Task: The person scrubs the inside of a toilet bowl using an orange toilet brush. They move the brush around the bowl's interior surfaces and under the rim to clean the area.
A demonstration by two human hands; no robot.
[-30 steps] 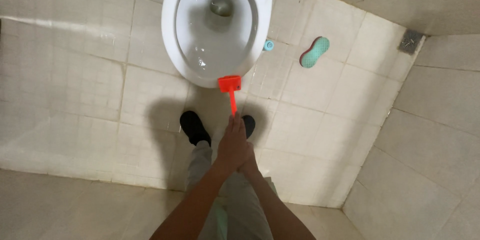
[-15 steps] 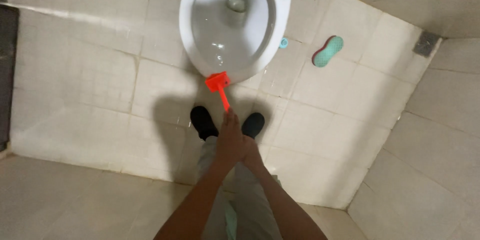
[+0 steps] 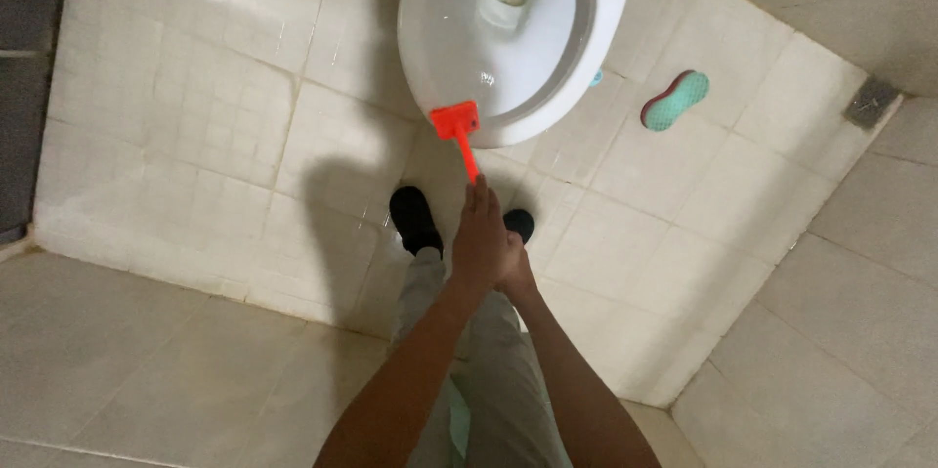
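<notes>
View: looking straight down from head height at a pale, square-tiled bathroom floor (image 3: 195,116), the person's own forearms reaching forward from six o'clock.

Left hand: the left hand (image 3: 479,238) lies on top, just below centre, fingers stretched forward along the handle of an orange-red plastic long-handled scrubbing brush (image 3: 457,131), wrapped around the handle's near end.

Right hand: the right hand (image 3: 518,273) sits just behind and under the left, at about five o'clock of it, mostly hidden; it seems clasped around the same handle, but its fingers cannot be made out.

Brush: its flat rectangular head rests on the front rim of the toilet bowl, at about eleven o'clock from the hands; the thin handle runs back down to the fingers.

Toilet: a white ceramic toilet bowl (image 3: 586,48) fills the top centre at twelve o'clock, with water at its drain.

Feet: two black shoes (image 3: 415,219) stand on the tiles directly below the bowl, either side of the hands; grey trousers (image 3: 498,370) show between the forearms.

Sponge: a teal, peanut-shaped sponge with a pink edge (image 3: 675,101) lies on the floor at two o'clock, well apart from the bowl.

Drain: a small square grey floor drain (image 3: 870,102) sits further out at two o'clock, near the wall.

Left edge: a dark panel (image 3: 24,87) at nine to ten o'clock.
</notes>
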